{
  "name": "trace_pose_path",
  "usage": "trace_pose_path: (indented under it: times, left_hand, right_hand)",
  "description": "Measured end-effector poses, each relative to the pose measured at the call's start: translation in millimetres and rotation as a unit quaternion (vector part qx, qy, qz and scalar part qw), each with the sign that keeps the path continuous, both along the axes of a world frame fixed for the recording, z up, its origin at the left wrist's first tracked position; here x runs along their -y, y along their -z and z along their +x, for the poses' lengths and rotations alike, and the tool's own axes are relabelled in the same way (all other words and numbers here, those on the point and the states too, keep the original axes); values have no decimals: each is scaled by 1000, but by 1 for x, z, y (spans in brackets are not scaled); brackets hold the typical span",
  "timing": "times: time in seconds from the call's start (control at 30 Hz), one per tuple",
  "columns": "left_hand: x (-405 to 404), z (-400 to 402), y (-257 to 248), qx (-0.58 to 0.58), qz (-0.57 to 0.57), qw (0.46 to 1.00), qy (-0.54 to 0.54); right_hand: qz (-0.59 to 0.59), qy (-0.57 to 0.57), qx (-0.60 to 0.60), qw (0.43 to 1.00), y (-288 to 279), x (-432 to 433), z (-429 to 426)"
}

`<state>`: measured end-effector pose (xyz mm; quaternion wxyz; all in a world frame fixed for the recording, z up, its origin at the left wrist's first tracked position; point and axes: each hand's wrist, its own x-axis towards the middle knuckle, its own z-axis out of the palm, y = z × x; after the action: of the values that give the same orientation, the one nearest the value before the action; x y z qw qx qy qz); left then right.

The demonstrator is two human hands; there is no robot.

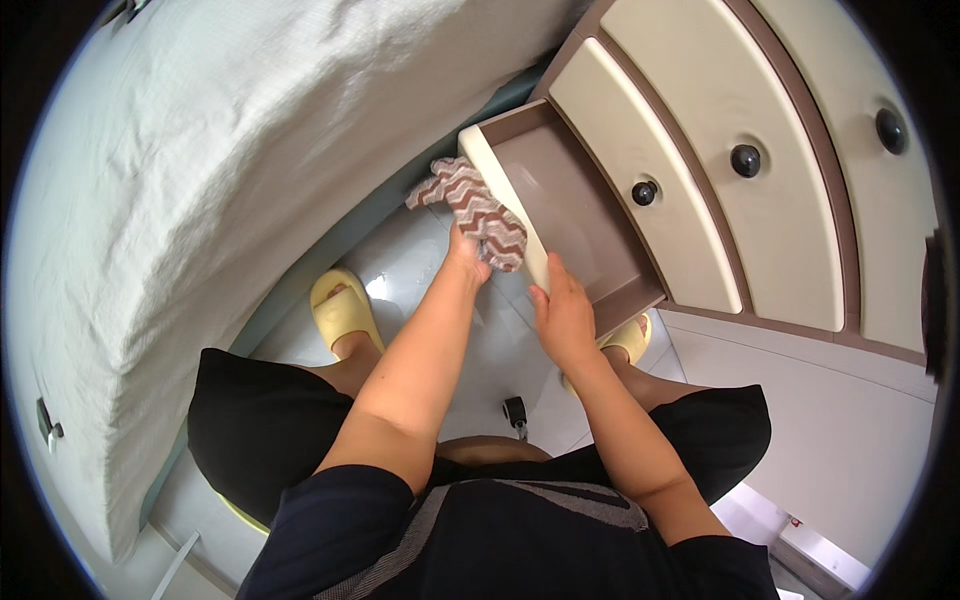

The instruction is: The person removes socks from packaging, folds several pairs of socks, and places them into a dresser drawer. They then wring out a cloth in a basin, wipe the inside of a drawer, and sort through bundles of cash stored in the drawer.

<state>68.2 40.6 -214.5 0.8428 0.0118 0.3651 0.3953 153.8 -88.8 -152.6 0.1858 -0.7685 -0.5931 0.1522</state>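
A brown and white zigzag-patterned cloth (pixel 476 206) is in my left hand (pixel 469 255), bunched against the outer face of a pulled-out drawer (pixel 574 195). Most of the fingers of that hand are hidden under the cloth. My right hand (pixel 564 311) rests on the near end of the drawer's cream front, thumb on the outer side and fingers over the top edge. Inside, the drawer has a bare brown bottom. It juts from the lowest level of a cream and brown chest of drawers (pixel 679 150) with round black knobs.
A bed or sofa under a white cover (pixel 187 172) stands along the left. Yellow slippers (pixel 343 311) are on my feet on the grey tiled floor (pixel 487 345). A black caster (pixel 514 409) shows below me. Beside the chest is a white panel (pixel 810 405).
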Motion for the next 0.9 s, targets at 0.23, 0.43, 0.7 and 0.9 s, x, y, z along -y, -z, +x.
trace_pose_path:
  times: [0.23,0.43,0.7,0.9]
  left_hand:
    - [42,9,37,142,-76,985,55]
    - [107,32,39,182,-200,955,119]
    - [103,49,-45,159,-251,950,92]
    - [78,58,-49,206,-192,959,22]
  right_hand:
    - [-12,18,-23,1000,-4,-1,0]
    - [2,21,24,1000,-12,-1,9]
    - [179,-2,127,976,-15,1,37]
    - [272,-23,126,954,-14,-2,61]
